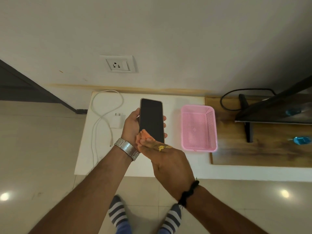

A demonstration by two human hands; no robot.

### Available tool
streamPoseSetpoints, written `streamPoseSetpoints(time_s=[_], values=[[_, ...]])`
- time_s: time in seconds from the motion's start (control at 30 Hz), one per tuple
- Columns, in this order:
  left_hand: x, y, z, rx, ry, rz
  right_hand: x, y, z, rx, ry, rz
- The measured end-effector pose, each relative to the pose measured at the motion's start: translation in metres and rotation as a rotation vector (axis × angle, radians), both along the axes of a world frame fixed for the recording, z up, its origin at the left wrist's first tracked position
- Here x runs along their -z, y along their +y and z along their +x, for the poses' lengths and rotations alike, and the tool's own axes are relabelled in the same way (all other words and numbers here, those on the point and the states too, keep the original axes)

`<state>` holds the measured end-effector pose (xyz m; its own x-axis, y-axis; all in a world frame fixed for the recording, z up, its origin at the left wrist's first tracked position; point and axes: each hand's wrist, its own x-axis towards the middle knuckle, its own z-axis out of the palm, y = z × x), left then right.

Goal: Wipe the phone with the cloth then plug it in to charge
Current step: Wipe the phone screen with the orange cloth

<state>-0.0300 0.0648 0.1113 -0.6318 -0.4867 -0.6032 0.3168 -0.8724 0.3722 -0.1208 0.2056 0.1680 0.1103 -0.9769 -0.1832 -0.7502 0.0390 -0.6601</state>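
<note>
Fingers of your left hand [130, 124] are wrapping around the phone [151, 119], while your right hand [166, 159] is pressing the bunched orange cloth [143, 136] against its lower screen.

no readable text, labels or numbers

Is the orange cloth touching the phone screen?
Touching. The head view shows the right hand pressing the orange cloth onto the lower left of the phone screen, no gap visible; the left hand holds the phone.
</note>
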Motion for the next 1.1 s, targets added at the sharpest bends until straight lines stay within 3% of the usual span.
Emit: streamPoseSetpoints(time_s=[0.07,0.17,0.27,0.37,0.53,0.67,0.97,1.1], values=[[0.002,-0.001,0.004,-0.023,0.007,-0.012,-0.010,0.002,-0.006,-0.015,-0.050,0.004],[0.005,-0.003,0.007,-0.029,-0.022,-0.025,-0.031,-0.019,-0.029,0.263,-0.265,-0.289],[0.002,0.002,0.000,0.024,-0.071,-0.023,-0.030,-0.054,-0.053,0.393,-0.197,-0.321],[-0.001,0.003,-0.006,0.033,-0.087,0.006,-0.015,-0.050,-0.036,0.150,-0.081,-0.169],[-0.001,0.000,0.000,0.072,0.027,0.003,0.012,-0.012,-0.029,-0.208,0.189,-0.310],[0.005,0.006,0.002,0.110,-0.019,0.036,0.018,-0.037,-0.065,-0.357,0.281,-0.290],[0.001,0.010,-0.001,0.134,0.097,0.002,0.019,-0.080,-0.092,-0.178,0.239,-0.212],[0.007,0.014,0.000,0.144,0.166,-0.008,0.014,-0.095,-0.100,0.087,0.224,-0.187]])
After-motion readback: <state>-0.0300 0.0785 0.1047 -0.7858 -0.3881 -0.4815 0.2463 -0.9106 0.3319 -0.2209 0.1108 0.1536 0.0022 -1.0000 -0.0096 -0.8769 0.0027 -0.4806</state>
